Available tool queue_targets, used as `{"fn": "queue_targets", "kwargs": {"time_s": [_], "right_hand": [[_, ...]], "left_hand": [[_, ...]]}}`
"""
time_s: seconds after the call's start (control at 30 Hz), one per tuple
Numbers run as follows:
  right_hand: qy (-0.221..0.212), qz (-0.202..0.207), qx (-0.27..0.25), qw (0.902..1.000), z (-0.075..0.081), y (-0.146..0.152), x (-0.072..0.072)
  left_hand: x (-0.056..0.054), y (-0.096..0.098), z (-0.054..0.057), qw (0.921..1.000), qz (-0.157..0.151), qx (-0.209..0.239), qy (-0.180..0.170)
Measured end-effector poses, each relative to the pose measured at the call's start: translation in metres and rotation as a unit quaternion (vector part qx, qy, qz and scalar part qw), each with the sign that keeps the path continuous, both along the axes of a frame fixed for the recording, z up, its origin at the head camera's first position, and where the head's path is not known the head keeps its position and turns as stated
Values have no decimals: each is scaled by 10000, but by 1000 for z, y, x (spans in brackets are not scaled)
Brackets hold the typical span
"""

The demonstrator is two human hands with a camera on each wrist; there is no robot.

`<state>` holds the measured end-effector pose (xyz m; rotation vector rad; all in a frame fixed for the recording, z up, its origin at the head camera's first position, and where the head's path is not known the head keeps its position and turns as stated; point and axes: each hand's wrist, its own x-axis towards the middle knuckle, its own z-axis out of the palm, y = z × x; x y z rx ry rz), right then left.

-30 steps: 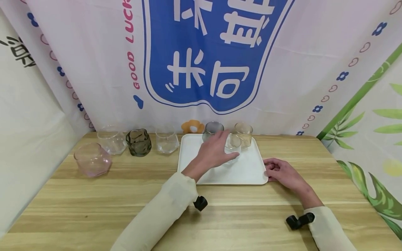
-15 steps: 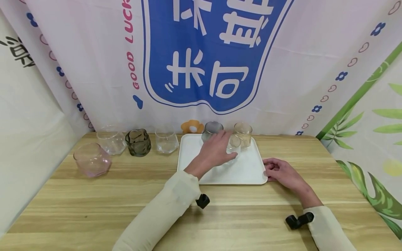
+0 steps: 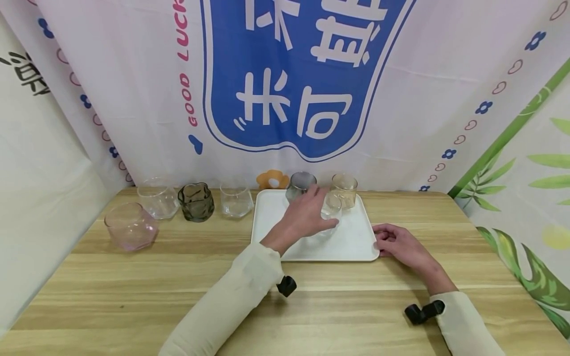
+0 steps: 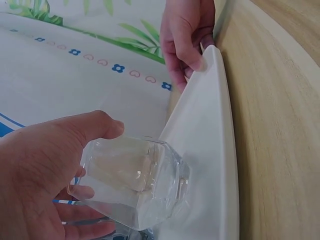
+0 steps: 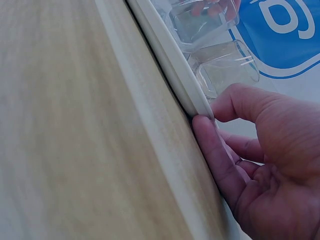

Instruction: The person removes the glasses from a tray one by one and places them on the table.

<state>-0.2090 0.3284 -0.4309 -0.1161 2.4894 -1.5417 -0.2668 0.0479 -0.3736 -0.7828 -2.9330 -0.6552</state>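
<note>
My left hand (image 3: 307,215) is around a clear drinking glass (image 3: 331,207) on the white tray (image 3: 347,247). In the left wrist view, its thumb lies along one side of this faceted glass (image 4: 135,175) and the other fingers reach round the opposite side. The glass's base is at the tray surface. My right hand (image 3: 403,247) pinches the tray's right edge between thumb and index finger, plain in the right wrist view on the tray rim (image 5: 175,65). Behind the left hand stand a grey glass (image 3: 300,183) and an amber-tinted glass (image 3: 346,190), both upright on the tray.
Left of the tray, a clear glass (image 3: 236,200), a dark wavy glass (image 3: 196,202), another clear glass (image 3: 159,200) and a pink glass (image 3: 131,230) stand on the wooden table (image 3: 178,282). A printed curtain (image 3: 147,99) hangs directly behind the table's back edge.
My left thumb drew in a little, then spread slightly outward again beside the clear glass, which shifted only slightly. The right hand and tray have stayed in place.
</note>
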Motion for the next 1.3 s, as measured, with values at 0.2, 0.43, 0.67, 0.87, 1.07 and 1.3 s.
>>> {"fn": "queue_targets", "kwargs": {"time_s": [0.2,0.43,0.67,0.87,1.07,1.3], "right_hand": [[-20,1,-6,10000,0,0,0],[-36,-4,-63,10000,-1,0,0],[-7,-5,-53,10000,-1,0,0],[16,-6,-46,10000,0,0,1],[29,-21,-12,10000,0,1,1],[11,23,-34,10000,-1,2,0]], "left_hand": [[3,-2,0,9999,48,53,-95],[6,-4,0,9999,56,133,7],[8,-3,1,9999,41,121,-1],[13,-9,6,9997,-23,214,-110],[19,-19,8,9998,-56,167,-129],[24,-40,10,9995,-18,211,-213]]}}
